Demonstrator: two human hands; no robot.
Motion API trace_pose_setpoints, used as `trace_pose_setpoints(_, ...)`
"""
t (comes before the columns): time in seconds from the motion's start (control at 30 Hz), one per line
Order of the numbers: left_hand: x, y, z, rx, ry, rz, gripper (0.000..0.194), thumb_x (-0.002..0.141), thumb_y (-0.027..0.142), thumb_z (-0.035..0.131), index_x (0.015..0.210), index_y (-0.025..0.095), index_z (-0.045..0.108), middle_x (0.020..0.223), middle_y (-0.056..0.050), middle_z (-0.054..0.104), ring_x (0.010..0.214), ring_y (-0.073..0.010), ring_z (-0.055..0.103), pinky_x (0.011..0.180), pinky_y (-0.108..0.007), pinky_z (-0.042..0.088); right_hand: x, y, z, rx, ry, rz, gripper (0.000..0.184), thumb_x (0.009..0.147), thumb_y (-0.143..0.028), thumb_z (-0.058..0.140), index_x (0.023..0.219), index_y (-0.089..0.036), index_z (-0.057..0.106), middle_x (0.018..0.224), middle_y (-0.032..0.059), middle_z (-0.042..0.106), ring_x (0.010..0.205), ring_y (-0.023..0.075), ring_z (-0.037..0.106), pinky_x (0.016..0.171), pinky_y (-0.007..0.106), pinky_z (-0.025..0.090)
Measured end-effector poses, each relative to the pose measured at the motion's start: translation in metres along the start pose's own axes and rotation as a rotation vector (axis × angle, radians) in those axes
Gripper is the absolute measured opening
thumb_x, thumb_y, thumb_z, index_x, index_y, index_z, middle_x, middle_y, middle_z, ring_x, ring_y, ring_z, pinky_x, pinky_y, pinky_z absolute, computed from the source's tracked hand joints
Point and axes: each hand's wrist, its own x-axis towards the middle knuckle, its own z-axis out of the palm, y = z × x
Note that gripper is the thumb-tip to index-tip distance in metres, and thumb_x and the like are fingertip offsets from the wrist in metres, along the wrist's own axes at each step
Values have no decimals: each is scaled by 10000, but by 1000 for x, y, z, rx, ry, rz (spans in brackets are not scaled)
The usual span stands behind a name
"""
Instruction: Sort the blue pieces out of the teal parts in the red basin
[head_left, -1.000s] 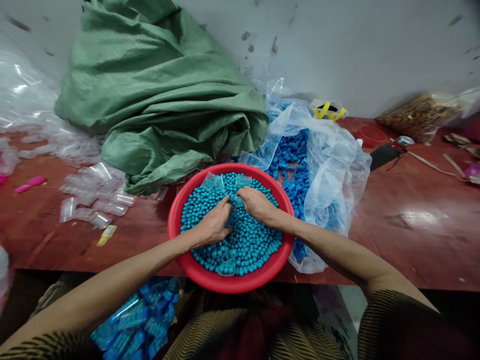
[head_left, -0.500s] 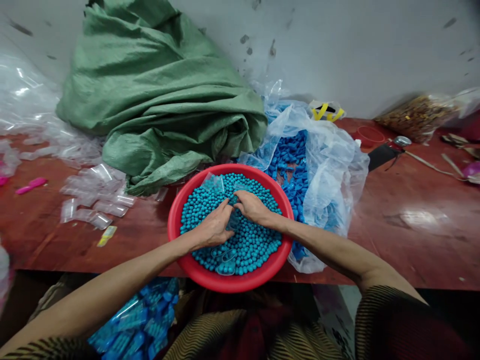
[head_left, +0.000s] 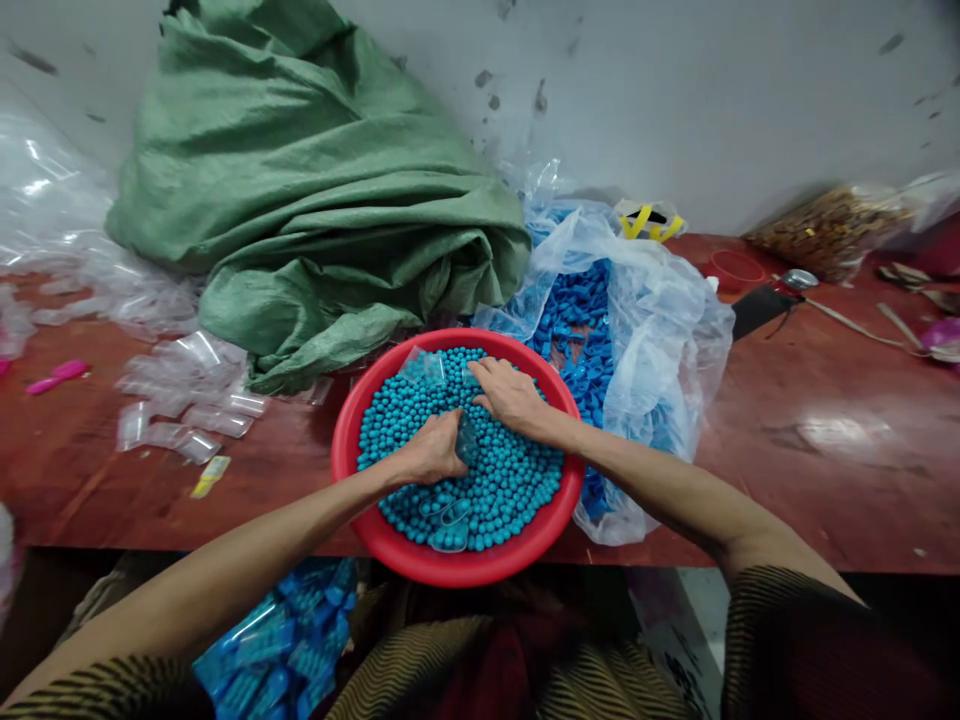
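A red plastic basin (head_left: 352, 440) at the table's near edge is filled with small teal balls (head_left: 510, 480). My left hand (head_left: 431, 452) rests closed in the basin, gripping a small clear plastic case (head_left: 466, 440) that holds some balls. My right hand (head_left: 511, 394) lies on the balls at the basin's far side, fingers curled down among them; what they hold, if anything, is hidden. A few empty clear cases (head_left: 450, 515) lie on the balls near the front, and another clear case (head_left: 424, 366) lies at the back.
A green woven sack (head_left: 315, 190) is heaped behind the basin. A clear bag of blue parts (head_left: 600, 320) stands to the right. Loose clear cases (head_left: 187, 395) lie on the red table (head_left: 825, 440) to the left. Packed blue cases (head_left: 285, 640) sit below the table edge.
My hands were together at the basin's middle; now they have parted. The left hand drew back toward me with the clear case, and the right moved to the far side of the balls.
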Motion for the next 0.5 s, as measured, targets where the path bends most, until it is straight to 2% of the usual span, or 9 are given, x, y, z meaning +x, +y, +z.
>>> trace_pose_setpoints(0.13, -1, 4, -1, 75, -29, -38, 650, 589, 247, 648, 1190, 100, 450, 1160, -159, 566, 1090, -310, 546, 894, -386, 462, 20, 3, -6, -141, -123, 6, 405, 939, -187, 285, 1315, -190, 436, 1187, 157, 542, 1062, 280, 520, 810, 409, 479)
trace_pose_setpoints(0.2, -7, 3, 0, 86, 24, 19, 593, 627, 218, 611, 1186, 124, 439, 1160, -143, 562, 1092, -291, 544, 915, -392, 455, 21, 4, -5, -156, -150, 5, 447, 940, -147, 230, 1355, -172, 393, 1181, 180, 545, 1069, 284, 526, 829, 423, 468)
trace_pose_setpoints(0.27, -13, 0, 1, 127, 119, 104, 546, 637, 178, 589, 1160, 138, 440, 1224, -158, 522, 1191, -317, 477, 977, -445, 413, 17, 4, -5, -141, -141, 7, 464, 927, -110, 229, 1364, -131, 383, 1154, 201, 567, 1049, 287, 551, 840, 424, 460)
trace_pose_setpoints(0.33, -15, -3, 2, 160, 196, 201, 541, 619, 152, 598, 1136, 129, 442, 1354, -199, 409, 1331, -367, 313, 1053, -513, 327, 11, 2, -6, -104, -134, 2, 432, 910, -86, 251, 1268, -96, 492, 1079, 205, 613, 986, 283, 588, 835, 415, 459)
trace_pose_setpoints(0.4, -12, -4, 2, 144, 214, 287, 577, 591, 143, 618, 1136, 116, 430, 1442, -223, 286, 1393, -399, 161, 1096, -558, 244, 6, -1, -9, -47, -175, -64, 364, 890, -72, 306, 1084, -92, 613, 997, 185, 651, 924, 268, 609, 823, 389, 460)
trace_pose_setpoints(0.43, -9, -4, 2, 115, 200, 322, 603, 580, 141, 621, 1148, 115, 419, 1454, -224, 262, 1397, -401, 146, 1103, -564, 231, 5, -1, -12, -8, -224, -121, 327, 870, -62, 351, 1021, -97, 638, 966, 165, 665, 898, 253, 614, 811, 368, 463)
trace_pose_setpoints(0.5, -3, -3, 2, 41, 159, 358, 647, 566, 135, 615, 1175, 123, 397, 1417, -213, 319, 1365, -384, 242, 1091, -547, 270, 6, -1, -16, 83, -320, -222, 294, 804, -25, 430, 970, -113, 656, 921, 112, 683, 857, 217, 615, 771, 315, 467)
